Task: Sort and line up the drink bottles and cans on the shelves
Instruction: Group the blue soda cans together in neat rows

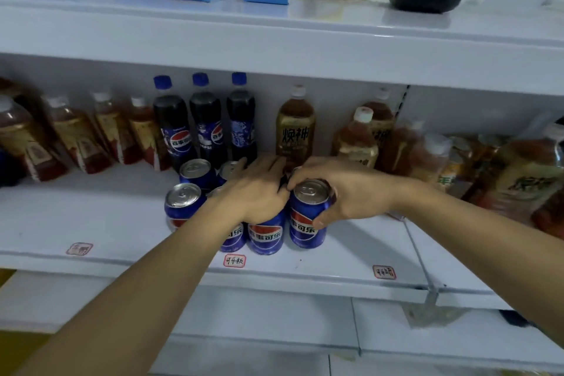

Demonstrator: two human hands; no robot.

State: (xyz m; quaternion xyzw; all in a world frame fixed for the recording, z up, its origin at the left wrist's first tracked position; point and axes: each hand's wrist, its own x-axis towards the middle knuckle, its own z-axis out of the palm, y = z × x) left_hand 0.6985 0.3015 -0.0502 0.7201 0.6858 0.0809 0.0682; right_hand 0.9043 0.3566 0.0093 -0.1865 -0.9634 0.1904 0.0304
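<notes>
Item: blue cola cans on the middle shelf (91,223), grouped just in front of the three cola bottles (201,122). Our right hand (351,192) wraps the rightmost can (306,217) round its upper wall, thumb low on the label. Our left hand (259,192) lies over the neighbouring can (265,235), fingers fairly straight, pressing rather than gripping. We judge the cans rigid, smooth, moderately heavy if full; best held mid-wall. Tea bottles (294,128) stand right of the cola bottles.
</notes>
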